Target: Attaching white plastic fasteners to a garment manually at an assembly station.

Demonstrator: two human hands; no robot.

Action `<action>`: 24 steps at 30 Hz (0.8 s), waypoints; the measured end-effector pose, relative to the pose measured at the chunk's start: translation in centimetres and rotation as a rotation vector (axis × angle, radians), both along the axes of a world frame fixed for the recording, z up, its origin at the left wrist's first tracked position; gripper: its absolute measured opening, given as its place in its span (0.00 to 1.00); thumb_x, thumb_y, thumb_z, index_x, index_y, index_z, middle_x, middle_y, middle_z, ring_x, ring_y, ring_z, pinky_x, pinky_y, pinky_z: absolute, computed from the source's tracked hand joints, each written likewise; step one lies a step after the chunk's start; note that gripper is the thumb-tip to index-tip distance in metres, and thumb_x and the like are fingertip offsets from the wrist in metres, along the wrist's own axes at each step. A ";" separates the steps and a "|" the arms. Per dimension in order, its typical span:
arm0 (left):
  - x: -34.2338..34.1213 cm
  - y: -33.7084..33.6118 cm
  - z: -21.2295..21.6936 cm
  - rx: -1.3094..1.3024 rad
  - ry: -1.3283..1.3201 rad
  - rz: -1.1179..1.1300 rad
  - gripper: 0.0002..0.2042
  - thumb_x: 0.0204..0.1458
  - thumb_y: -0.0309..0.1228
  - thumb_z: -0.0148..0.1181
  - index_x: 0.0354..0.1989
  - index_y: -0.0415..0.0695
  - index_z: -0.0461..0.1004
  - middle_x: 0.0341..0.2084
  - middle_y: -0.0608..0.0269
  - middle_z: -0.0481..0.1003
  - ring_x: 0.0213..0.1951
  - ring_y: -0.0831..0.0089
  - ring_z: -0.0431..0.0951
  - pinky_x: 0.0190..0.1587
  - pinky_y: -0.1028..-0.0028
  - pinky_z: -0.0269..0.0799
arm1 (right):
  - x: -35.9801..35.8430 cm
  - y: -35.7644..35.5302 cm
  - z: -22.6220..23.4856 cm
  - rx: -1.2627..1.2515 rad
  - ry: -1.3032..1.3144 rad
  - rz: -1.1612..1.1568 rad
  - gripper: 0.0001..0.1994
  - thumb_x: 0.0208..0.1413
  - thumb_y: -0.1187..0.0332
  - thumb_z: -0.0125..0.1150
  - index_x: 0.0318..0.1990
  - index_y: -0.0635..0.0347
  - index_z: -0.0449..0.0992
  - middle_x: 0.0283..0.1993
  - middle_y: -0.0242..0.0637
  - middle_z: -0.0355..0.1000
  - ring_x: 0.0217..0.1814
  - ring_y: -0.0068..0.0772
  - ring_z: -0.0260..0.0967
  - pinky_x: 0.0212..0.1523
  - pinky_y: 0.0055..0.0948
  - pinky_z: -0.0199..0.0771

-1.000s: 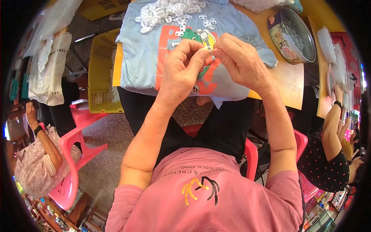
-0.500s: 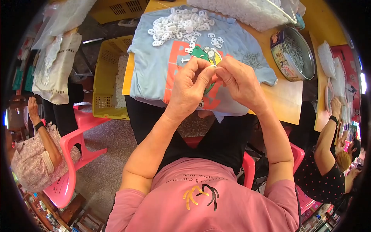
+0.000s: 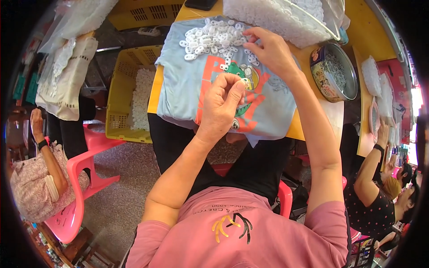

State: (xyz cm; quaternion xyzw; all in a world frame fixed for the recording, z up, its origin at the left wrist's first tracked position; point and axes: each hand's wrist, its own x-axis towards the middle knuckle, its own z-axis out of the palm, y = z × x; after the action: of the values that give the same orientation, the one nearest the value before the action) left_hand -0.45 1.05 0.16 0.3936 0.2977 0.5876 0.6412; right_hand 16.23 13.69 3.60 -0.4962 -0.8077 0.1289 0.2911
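Note:
My left hand (image 3: 222,105) is closed in a pinch above the printed part of a light blue T-shirt (image 3: 178,89) spread over the table. Between its thumb and forefinger shows a small white plastic piece (image 3: 245,81). My right hand (image 3: 273,50) is stretched to the right edge of a pile of white oval plastic pieces with holes (image 3: 212,38), its fingers apart and nothing visible in them. A few loose white pieces (image 3: 251,57) lie just below its fingertips. A small heap of thin metal screws (image 3: 279,85) lies on the shirt, partly behind my right forearm.
A round tin (image 3: 318,76) of screws stands on the yellow table's right side. Behind it sits a large white-rimmed container (image 3: 308,15) of white pieces. A yellow crate (image 3: 117,102) stands at left. Other people sit at both sides, one by a pink chair (image 3: 78,196).
My right hand has left my left hand and moved up to the pile. My left hand stays in a pinch over the shirt. The view has shifted slightly.

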 end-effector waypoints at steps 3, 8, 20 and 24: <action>-0.1 -0.1 0.0 -0.006 -0.001 0.005 0.04 0.63 0.28 0.54 0.40 0.41 0.68 0.26 0.72 0.68 0.28 0.87 0.67 0.31 0.84 0.64 | -0.4 0.3 -0.5 0.036 -0.064 0.061 0.13 0.54 0.70 0.63 0.47 0.61 0.76 0.38 0.38 0.75 0.30 0.28 0.69 0.34 0.30 0.72; -0.2 -0.4 0.2 -0.017 -0.004 0.005 0.04 0.63 0.28 0.53 0.40 0.41 0.68 0.26 0.72 0.68 0.28 0.87 0.67 0.31 0.85 0.64 | 0.0 -1.3 0.1 -0.027 0.125 0.053 0.14 0.55 0.70 0.63 0.49 0.61 0.76 0.35 0.33 0.73 0.31 0.22 0.69 0.33 0.24 0.70; -0.1 -0.1 0.2 -0.016 0.085 0.028 0.05 0.63 0.28 0.53 0.41 0.40 0.69 0.25 0.68 0.71 0.28 0.82 0.68 0.33 0.81 0.64 | 0.9 -10.3 1.0 -0.794 1.235 -0.011 0.11 0.60 0.71 0.59 0.48 0.65 0.74 0.35 0.31 0.73 0.31 0.18 0.69 0.32 0.19 0.71; -0.1 -0.1 0.1 -0.010 0.111 0.014 0.05 0.63 0.28 0.53 0.42 0.40 0.69 0.27 0.67 0.71 0.28 0.81 0.68 0.33 0.80 0.65 | 0.2 -11.6 0.7 -0.765 1.287 -0.004 0.10 0.60 0.71 0.59 0.46 0.65 0.75 0.36 0.32 0.74 0.30 0.18 0.69 0.30 0.21 0.72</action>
State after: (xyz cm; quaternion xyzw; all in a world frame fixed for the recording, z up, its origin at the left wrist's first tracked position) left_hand -0.60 0.92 0.27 0.4201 0.3385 0.5680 0.6215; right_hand 16.46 2.07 4.32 -0.3906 -0.3760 0.6650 0.5136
